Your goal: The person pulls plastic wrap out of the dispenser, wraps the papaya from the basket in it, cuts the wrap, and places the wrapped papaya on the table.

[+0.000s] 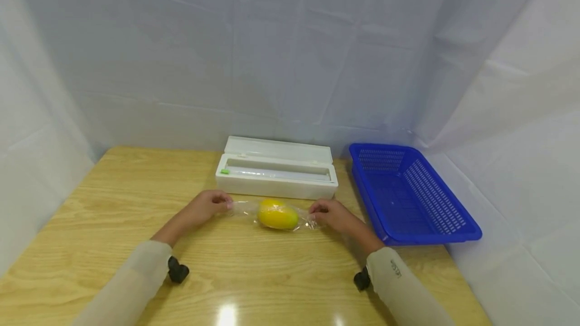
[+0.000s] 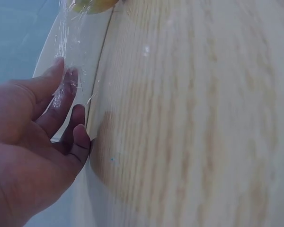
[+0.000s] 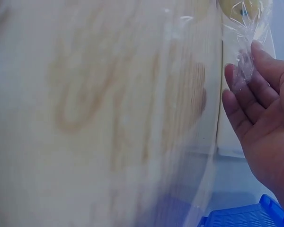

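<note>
A yellow mango (image 1: pixel 277 215) with a greenish right end lies wrapped in clear plastic wrap (image 1: pixel 244 209), just in front of the white box. My left hand (image 1: pixel 207 209) pinches the gathered left end of the film between thumb and fingers. On the opposite side, the twisted right end is pinched by my right hand (image 1: pixel 334 215). The left wrist view shows the film (image 2: pixel 68 35) bunched at the thumb and fingertips, the other fingers loosely bent. Crinkled film (image 3: pixel 246 59) also runs from the right fingertips up to the mango (image 3: pixel 239 9).
Behind the mango stands a white wrap dispenser box (image 1: pixel 276 186), its lid (image 1: pixel 278 150) raised, with a roll (image 1: pixel 278 173) and a green slider (image 1: pixel 225 171) inside. A blue plastic basket (image 1: pixel 369 200) stands at the right on the wooden table (image 1: pixel 254 275). White sheeting surrounds the back and sides.
</note>
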